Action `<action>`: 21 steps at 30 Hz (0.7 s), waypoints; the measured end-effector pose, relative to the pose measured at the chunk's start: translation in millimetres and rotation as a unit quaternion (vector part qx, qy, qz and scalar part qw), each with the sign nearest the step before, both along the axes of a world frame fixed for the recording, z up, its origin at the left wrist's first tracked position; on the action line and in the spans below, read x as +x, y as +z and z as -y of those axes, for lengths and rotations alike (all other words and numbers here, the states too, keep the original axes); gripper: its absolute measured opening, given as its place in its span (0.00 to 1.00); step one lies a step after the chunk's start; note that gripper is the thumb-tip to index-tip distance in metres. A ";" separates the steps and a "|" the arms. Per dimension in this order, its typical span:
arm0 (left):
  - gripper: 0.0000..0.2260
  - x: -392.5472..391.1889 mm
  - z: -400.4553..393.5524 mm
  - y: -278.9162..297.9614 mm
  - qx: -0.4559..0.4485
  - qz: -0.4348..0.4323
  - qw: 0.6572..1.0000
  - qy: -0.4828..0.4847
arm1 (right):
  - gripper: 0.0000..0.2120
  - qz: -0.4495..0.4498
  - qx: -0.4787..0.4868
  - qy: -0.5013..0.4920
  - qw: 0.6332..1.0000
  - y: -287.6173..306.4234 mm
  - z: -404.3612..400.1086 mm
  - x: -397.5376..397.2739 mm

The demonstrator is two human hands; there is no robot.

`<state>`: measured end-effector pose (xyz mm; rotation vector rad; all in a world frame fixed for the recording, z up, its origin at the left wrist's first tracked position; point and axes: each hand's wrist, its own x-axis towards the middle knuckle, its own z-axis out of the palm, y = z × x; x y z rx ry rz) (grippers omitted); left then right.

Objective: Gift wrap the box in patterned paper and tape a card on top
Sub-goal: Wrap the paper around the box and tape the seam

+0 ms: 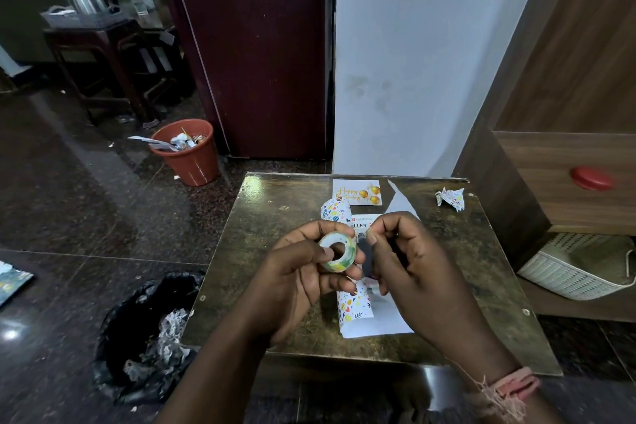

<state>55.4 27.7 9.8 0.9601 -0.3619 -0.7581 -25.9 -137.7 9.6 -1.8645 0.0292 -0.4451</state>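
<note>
My left hand point(303, 272) grips a small roll of tape point(338, 251) with a white core, held above the low table point(275, 217). My right hand point(409, 262) hovers beside the roll, its thumb and forefinger pinched together at the roll's edge; whether they hold the tape's end I cannot tell. Beneath both hands lies the box point(361, 222), mostly hidden, on patterned paper point(354, 306) whose white underside shows at the near end. A birthday card point(357, 192) with gold balloons lies flat at the table's far edge.
A crumpled scrap of patterned paper point(450, 198) and a white paper offcut point(401, 203) lie at the table's far right. A black bag of scraps point(151, 337) sits on the floor at left, an orange bin point(189, 151) further back. A wooden cabinet point(568, 182) and white basket point(581, 268) stand right.
</note>
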 end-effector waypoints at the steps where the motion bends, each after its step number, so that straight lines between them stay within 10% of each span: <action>1: 0.15 -0.3 0.1 -0.2 0.005 0.005 1.000 -0.003 | 0.04 0.004 -0.024 -0.002 1.000 0.0 0.1 -0.2; 21: 0.22 3.1 -6.2 0.7 0.073 0.069 0.995 0.006 | 0.08 0.050 -0.230 -0.023 0.972 -2.8 -4.6 -3.4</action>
